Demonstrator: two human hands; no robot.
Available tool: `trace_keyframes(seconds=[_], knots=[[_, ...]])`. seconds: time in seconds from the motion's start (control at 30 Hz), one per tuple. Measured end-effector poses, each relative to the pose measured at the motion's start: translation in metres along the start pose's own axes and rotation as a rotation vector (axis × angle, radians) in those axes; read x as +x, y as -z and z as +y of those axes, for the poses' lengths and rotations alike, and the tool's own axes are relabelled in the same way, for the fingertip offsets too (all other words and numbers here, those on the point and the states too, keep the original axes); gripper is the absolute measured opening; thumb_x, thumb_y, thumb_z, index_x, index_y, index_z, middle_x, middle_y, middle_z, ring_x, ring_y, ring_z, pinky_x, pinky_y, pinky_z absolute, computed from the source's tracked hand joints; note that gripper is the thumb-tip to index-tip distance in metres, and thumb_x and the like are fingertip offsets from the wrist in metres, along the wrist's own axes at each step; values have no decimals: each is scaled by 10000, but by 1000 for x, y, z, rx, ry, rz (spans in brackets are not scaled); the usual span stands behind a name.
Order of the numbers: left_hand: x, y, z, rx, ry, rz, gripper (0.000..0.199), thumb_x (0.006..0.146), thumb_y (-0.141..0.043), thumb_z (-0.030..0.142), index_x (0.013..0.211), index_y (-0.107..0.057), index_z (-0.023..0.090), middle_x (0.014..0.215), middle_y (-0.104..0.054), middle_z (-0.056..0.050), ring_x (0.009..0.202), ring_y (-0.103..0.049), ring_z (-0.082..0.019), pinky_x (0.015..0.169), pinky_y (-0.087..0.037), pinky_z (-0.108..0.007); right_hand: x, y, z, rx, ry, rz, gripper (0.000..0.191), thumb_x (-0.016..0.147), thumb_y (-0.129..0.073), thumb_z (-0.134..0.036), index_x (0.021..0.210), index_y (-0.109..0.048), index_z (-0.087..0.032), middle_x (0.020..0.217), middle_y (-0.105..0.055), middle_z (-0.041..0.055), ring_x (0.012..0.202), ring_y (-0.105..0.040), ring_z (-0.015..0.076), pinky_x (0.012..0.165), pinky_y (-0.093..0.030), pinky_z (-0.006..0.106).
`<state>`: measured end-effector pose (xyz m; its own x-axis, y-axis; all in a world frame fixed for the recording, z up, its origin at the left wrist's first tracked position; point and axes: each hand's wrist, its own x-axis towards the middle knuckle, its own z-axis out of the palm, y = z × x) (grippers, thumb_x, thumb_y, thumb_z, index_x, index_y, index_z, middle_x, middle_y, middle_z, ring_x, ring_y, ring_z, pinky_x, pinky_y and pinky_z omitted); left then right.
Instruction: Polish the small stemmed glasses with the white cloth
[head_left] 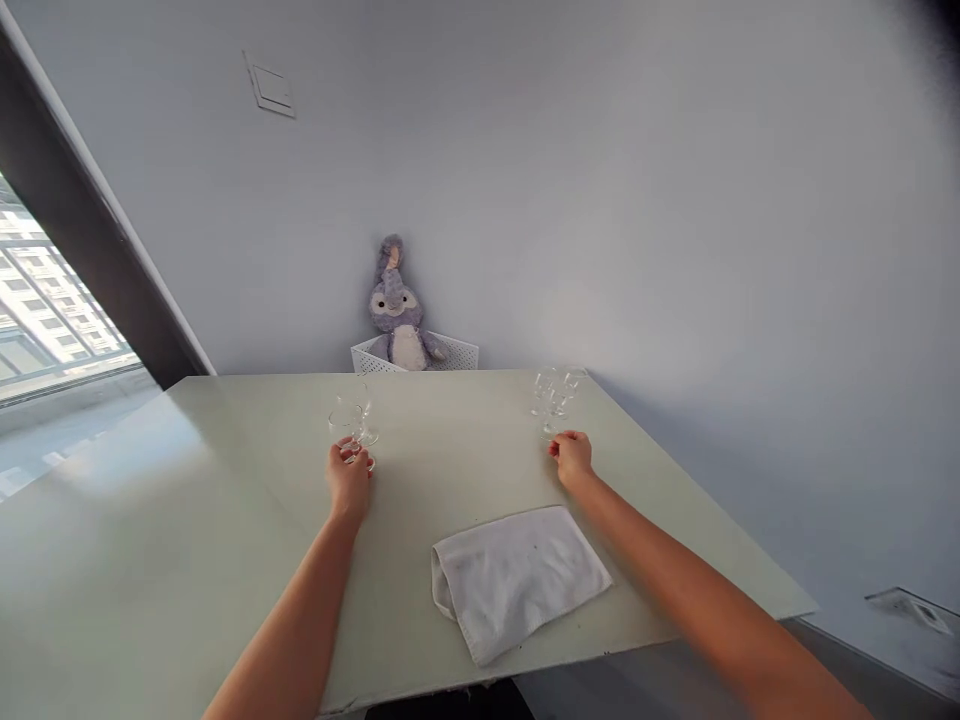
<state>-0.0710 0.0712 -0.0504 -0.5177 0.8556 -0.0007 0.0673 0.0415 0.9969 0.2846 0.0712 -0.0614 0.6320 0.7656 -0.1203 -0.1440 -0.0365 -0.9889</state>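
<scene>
On the left side of the table, my left hand is closed around the lower part of a clear wine glass. Its round bowl rises above my fingers. Just behind it stands another clear stemmed glass. Over on the right, the fingers of my right hand are pinched at the foot of a small stemmed glass. Directly beyond that hand are several small clear stemmed glasses close together. Between my forearms lies a folded white cloth.
The pale table ends at a front edge near me and meets the wall at the back. Behind its far edge, a purple plush toy sits in a white perforated basket. A window is at the left.
</scene>
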Motion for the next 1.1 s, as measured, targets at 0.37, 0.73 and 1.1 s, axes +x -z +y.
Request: trace_keyframes(seconds=[0.37,0.73,1.1], knots=[[-4,6,-5,146,15,108,568,649,-544,187,1181,-374,290,1066,-500,-43,630,-523,-86,515,-409,-217,-2,-36,9,-60,4,-250,197,602,-621,-220,756,-507,-171,717,-570,-10,465,-498,57,392,-425,170],[-5,2,-4,27,32,26,491,771,-477,357,1234,-334,278,1087,-516,-67,631,-562,-94,465,-427,-203,-100,-198,33,-104,0,-687,120,666,-555,-184,783,-541,-164,790,-578,12,491,-521,63,415,-468,185],[-2,-2,-8,30,12,34,510,752,-511,290,1231,-338,270,992,-546,-45,641,-572,-86,476,-432,-175,-66,-158,30,-82,-28,-556,160,622,-570,-105,767,-544,-167,704,-568,-11,466,-545,76,399,-440,181]])
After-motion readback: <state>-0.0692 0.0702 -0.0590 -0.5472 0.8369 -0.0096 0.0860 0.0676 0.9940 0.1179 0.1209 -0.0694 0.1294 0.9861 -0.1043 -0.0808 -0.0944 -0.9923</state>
